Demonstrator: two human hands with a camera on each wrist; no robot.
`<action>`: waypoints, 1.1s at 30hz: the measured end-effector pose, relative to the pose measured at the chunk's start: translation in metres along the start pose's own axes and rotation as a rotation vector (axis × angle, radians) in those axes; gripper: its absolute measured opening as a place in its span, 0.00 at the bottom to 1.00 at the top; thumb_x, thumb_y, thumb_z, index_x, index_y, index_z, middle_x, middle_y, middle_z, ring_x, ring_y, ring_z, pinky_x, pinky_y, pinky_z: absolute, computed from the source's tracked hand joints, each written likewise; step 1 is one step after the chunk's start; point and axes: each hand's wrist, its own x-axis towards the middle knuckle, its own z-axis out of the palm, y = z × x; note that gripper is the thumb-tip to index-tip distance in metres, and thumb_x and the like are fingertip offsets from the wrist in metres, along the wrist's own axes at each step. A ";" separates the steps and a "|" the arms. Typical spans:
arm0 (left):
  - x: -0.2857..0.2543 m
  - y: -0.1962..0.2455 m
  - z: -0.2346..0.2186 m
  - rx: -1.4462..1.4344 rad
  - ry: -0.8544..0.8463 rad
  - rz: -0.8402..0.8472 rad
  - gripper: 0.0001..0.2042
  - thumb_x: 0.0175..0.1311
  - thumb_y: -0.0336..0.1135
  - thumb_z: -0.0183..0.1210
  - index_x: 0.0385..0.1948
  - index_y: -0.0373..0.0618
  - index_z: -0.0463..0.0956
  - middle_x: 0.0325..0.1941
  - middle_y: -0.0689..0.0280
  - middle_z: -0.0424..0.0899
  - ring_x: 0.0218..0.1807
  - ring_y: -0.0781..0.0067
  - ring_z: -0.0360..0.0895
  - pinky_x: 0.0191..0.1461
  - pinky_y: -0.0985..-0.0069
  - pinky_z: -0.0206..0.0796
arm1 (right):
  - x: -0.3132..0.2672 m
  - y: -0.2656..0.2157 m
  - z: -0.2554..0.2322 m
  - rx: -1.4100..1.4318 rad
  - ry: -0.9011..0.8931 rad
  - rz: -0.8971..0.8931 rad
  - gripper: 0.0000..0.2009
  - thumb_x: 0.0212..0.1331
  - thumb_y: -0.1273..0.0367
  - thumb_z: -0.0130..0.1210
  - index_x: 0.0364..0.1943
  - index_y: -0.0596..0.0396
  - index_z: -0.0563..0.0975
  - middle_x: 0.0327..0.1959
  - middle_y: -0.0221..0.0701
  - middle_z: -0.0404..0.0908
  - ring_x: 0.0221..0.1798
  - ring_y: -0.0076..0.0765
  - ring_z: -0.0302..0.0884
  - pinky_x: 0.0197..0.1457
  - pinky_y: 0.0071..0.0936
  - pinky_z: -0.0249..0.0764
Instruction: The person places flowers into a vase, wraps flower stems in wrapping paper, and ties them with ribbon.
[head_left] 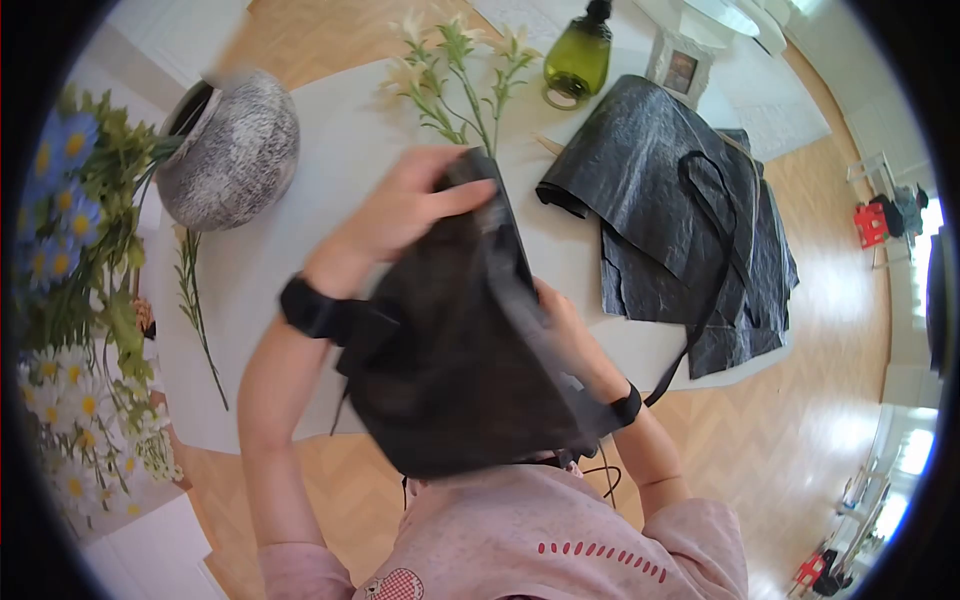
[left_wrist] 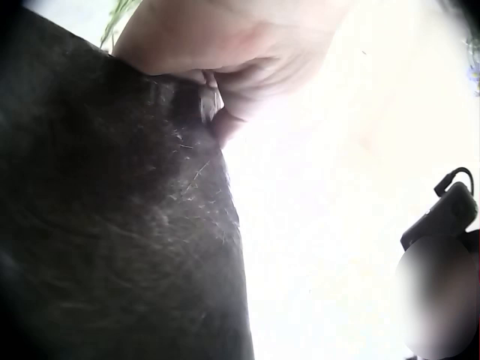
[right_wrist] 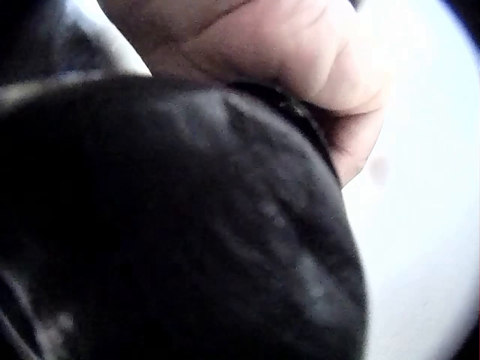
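Note:
In the head view both hands hold a dark, crinkled, folded sheet (head_left: pixel 440 370) up in front of the chest, over the white table (head_left: pixel 340 110). My left hand (head_left: pixel 400 205) grips its top corner, thumb across the near face and fingers behind. At the right edge, my right hand (head_left: pixel 570 325) grips the sheet, its fingers partly hidden behind it. In the left wrist view the left hand (left_wrist: pixel 232 45) has curled fingers on the sheet's edge. The right wrist view shows the right hand (right_wrist: pixel 300 60) gripping a dark rounded edge (right_wrist: pixel 225 187). I cannot tell whether the sheet is cloth or paper.
Pale artificial flowers (head_left: pixel 460 85) lie beyond the sheet. Right of it lie more black crinkled sheets (head_left: pixel 650 180) with a long black strap (head_left: pixel 725 240). A green bottle (head_left: pixel 578 60), photo frame (head_left: pixel 682 72), grey vase (head_left: pixel 240 150) and loose green stem (head_left: pixel 195 310) are also around.

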 end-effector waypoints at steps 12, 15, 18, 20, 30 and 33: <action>-0.001 -0.074 -0.023 0.014 0.143 -0.029 0.24 0.53 0.27 0.48 0.54 0.34 0.56 0.51 0.56 0.68 0.50 0.67 0.68 0.52 0.74 0.60 | 0.010 0.014 -0.040 1.269 -0.535 0.595 0.18 0.57 0.65 0.40 0.44 0.68 0.65 0.33 0.48 0.71 0.33 0.43 0.75 0.33 0.28 0.74; -0.009 -0.075 0.008 -0.051 0.073 -0.237 0.20 0.58 0.34 0.51 0.48 0.32 0.61 0.49 0.58 0.70 0.52 0.69 0.66 0.52 0.75 0.60 | 0.017 0.015 -0.032 1.367 -0.648 0.563 0.19 0.57 0.66 0.41 0.49 0.66 0.61 0.36 0.50 0.70 0.34 0.43 0.75 0.34 0.28 0.75; 0.012 -0.091 0.036 -0.726 0.164 -0.096 0.20 0.57 0.36 0.52 0.46 0.31 0.61 0.44 0.56 0.72 0.47 0.68 0.70 0.47 0.71 0.65 | 0.040 0.003 -0.026 1.275 -0.493 0.531 0.20 0.58 0.65 0.41 0.50 0.65 0.60 0.38 0.49 0.70 0.36 0.41 0.74 0.36 0.28 0.74; 0.013 -0.083 0.044 -0.852 0.200 -0.127 0.20 0.57 0.36 0.52 0.46 0.31 0.62 0.43 0.56 0.72 0.44 0.67 0.72 0.45 0.71 0.67 | 0.050 -0.003 -0.027 1.218 -0.370 0.509 0.20 0.58 0.64 0.41 0.51 0.65 0.59 0.39 0.48 0.70 0.37 0.40 0.74 0.37 0.28 0.73; 0.007 -0.092 0.033 -0.655 0.508 -0.159 0.16 0.55 0.33 0.53 0.42 0.31 0.65 0.36 0.57 0.75 0.36 0.70 0.74 0.37 0.72 0.69 | -0.019 0.053 -0.190 0.904 0.187 0.367 0.24 0.58 0.61 0.41 0.54 0.61 0.56 0.43 0.45 0.70 0.43 0.33 0.71 0.44 0.26 0.69; 0.008 -0.102 0.031 -0.556 0.546 -0.126 0.17 0.55 0.33 0.53 0.42 0.30 0.65 0.35 0.57 0.75 0.35 0.71 0.73 0.36 0.73 0.68 | -0.018 0.055 -0.210 0.798 0.326 0.306 0.25 0.59 0.60 0.41 0.55 0.60 0.54 0.45 0.44 0.70 0.44 0.31 0.70 0.47 0.25 0.67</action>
